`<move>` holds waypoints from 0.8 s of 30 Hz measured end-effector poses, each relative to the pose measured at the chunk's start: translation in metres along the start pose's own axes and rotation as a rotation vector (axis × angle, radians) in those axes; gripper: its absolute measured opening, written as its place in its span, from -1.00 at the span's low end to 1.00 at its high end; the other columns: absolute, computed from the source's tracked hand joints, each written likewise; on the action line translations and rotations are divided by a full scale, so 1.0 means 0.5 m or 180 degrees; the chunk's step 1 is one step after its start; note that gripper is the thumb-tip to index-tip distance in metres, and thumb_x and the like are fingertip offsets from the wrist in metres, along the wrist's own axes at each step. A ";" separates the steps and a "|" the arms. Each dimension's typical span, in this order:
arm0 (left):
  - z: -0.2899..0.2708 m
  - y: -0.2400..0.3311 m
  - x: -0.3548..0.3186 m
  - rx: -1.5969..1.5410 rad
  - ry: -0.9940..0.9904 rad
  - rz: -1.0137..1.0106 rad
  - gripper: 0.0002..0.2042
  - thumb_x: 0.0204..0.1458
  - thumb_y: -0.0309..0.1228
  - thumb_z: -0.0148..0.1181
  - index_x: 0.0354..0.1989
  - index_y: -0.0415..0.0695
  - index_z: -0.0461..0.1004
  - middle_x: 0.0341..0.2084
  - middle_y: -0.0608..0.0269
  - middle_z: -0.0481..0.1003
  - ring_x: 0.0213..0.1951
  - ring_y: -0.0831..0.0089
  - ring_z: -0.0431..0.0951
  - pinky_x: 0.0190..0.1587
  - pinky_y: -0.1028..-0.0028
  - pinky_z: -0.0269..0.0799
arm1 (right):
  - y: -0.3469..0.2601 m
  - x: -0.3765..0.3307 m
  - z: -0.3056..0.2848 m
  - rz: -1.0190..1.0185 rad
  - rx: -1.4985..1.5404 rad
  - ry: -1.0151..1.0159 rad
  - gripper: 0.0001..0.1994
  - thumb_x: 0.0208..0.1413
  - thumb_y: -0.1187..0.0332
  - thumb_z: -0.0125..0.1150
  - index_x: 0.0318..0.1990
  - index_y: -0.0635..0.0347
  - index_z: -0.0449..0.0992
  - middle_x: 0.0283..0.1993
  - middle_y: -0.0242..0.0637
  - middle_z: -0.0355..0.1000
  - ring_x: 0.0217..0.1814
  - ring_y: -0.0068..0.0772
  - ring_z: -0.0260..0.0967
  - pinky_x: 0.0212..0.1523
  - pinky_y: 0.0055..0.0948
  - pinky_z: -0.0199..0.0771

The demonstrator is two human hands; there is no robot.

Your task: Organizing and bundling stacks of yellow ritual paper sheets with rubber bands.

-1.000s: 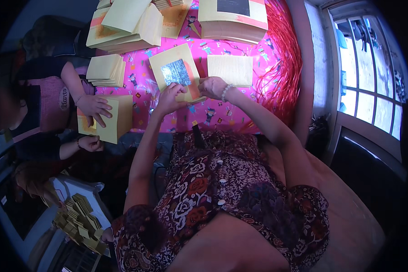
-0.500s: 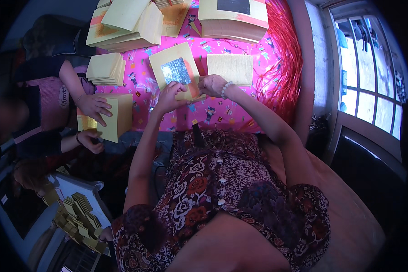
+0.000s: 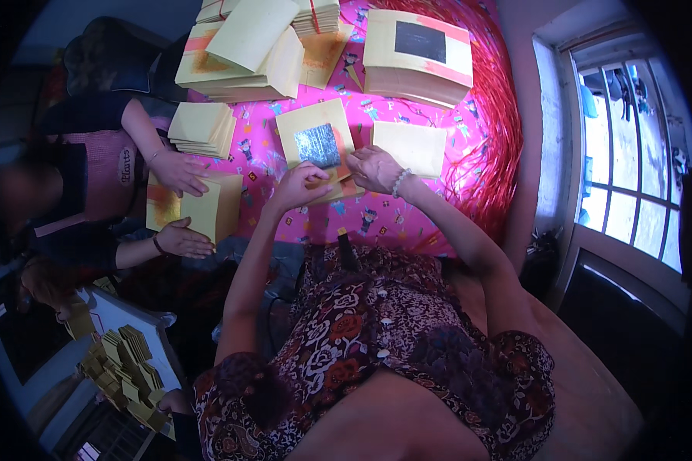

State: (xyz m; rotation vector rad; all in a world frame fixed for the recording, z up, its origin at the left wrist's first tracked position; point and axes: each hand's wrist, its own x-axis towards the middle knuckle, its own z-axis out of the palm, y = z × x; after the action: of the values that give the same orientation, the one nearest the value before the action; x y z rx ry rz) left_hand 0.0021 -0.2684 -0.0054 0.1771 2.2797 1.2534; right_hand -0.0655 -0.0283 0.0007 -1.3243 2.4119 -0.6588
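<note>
A yellow paper sheet [image 3: 288, 127] with a shiny silver square [image 3: 316, 146] and an orange band lies on the pink patterned table cover in front of me. My left hand [image 3: 300, 187] is at its lower left edge, fingers curled over the paper and thumb low at the edge. Flat across the sheet's right side lies my right hand [image 3: 375, 169], fingers stretched out, a beaded bracelet on the wrist. It partly hides the sheet's right edge. Just beyond that hand is a stack of plain yellow sheets [image 3: 415, 146].
Thick stacks of yellow paper [image 3: 246, 81] stand at the back, one large stack [image 3: 415, 84] topped by a dark square. Red strands [image 3: 500, 131] line the right side. On the left, a co-worker's hands [image 3: 181, 173] rest on a yellow paper block [image 3: 223, 203]. A barred window [image 3: 630, 154] stands right.
My right hand has gone from a closed grip at the sheet's lower right to lying flat on it. The co-worker's lower hand has moved onto their paper block. The whole view has shifted slightly.
</note>
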 end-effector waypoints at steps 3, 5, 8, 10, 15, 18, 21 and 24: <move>-0.049 0.001 -0.022 0.0531 0.0327 0.0710 -0.55 -0.20 -0.29 0.40 -0.10 -0.14 0.45 -0.13 0.15 0.40 -0.02 0.38 0.39 0.03 0.41 0.30 | 0.010 0.002 -0.031 -0.0095 0.0319 0.0238 -0.81 -0.06 0.36 0.07 -0.32 0.23 0.27 -0.43 -0.08 0.39 -0.30 -0.02 0.38 -0.18 -0.21 0.37; -0.078 -0.030 -0.045 0.0259 0.0164 0.0494 -0.40 -0.29 -0.22 0.42 -0.01 -0.11 0.37 -0.03 0.09 0.34 0.08 0.18 0.28 0.13 0.28 0.19 | 0.011 0.016 -0.053 0.0176 0.0728 -0.0141 -0.79 -0.03 0.36 0.07 -0.28 0.25 0.25 -0.47 -0.05 0.39 -0.36 0.04 0.39 -0.28 -0.13 0.39; -0.089 -0.038 -0.054 0.0126 0.0548 0.0291 -0.48 -0.20 -0.25 0.35 -0.03 -0.15 0.37 -0.06 0.02 0.38 0.02 0.12 0.35 0.05 0.27 0.27 | 0.028 0.032 -0.064 0.0240 0.0957 -0.0177 -0.78 0.00 0.35 0.07 -0.25 0.24 0.24 -0.52 -0.02 0.37 -0.43 0.10 0.38 -0.38 -0.07 0.38; -0.083 -0.032 -0.034 0.0040 0.0790 0.0058 -0.55 -0.17 -0.26 0.32 -0.08 -0.17 0.41 -0.15 0.01 0.43 -0.06 0.11 0.40 0.00 0.27 0.30 | 0.036 0.043 -0.065 0.0314 0.1029 -0.0039 -0.78 0.02 0.34 0.08 -0.26 0.24 0.24 -0.54 -0.03 0.37 -0.46 0.06 0.38 -0.41 -0.11 0.39; -0.072 -0.075 0.004 0.0014 0.1617 -0.0213 -0.73 0.00 -0.26 0.18 -0.24 -0.22 0.51 -0.46 0.08 0.54 -0.42 0.29 0.51 -0.30 0.36 0.39 | 0.049 0.079 -0.033 0.1393 0.2161 0.0604 -0.69 0.09 0.21 0.15 -0.24 0.26 0.25 -0.52 -0.21 0.37 -0.48 -0.40 0.37 -0.42 -0.36 0.42; -0.085 -0.059 0.035 -0.0468 0.1437 -0.0840 -0.73 0.04 -0.33 0.17 -0.17 -0.26 0.48 -0.35 0.10 0.54 -0.28 0.47 0.53 -0.22 0.44 0.41 | 0.030 0.095 0.000 0.1781 0.2809 0.1220 -0.66 0.07 0.23 0.19 -0.20 0.31 0.26 -0.39 -0.17 0.41 -0.36 -0.38 0.41 -0.32 -0.39 0.44; -0.070 -0.080 0.042 -0.0801 0.1899 -0.0515 -0.74 0.06 -0.31 0.14 -0.17 -0.23 0.45 -0.45 0.13 0.55 -0.44 0.48 0.51 -0.37 0.44 0.37 | 0.006 0.108 0.023 0.1889 0.1956 0.1256 -0.68 0.03 0.27 0.20 -0.25 0.36 0.30 -0.36 -0.07 0.33 -0.36 -0.15 0.36 -0.30 -0.27 0.41; -0.067 -0.072 0.054 -0.0963 0.1860 -0.0522 -0.74 0.06 -0.37 0.17 -0.14 -0.26 0.38 -0.37 0.15 0.51 -0.33 0.54 0.49 -0.30 0.48 0.40 | -0.005 0.116 0.034 0.2181 0.1421 0.1351 -0.70 0.03 0.28 0.19 -0.29 0.37 0.30 -0.36 -0.01 0.26 -0.33 -0.03 0.29 -0.28 -0.18 0.38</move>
State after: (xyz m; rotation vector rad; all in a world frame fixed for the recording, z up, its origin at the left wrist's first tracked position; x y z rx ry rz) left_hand -0.0329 -0.3042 -0.0307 -0.5410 2.4525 1.7008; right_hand -0.0861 -0.0829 -0.0154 -0.1591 2.5661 -1.2425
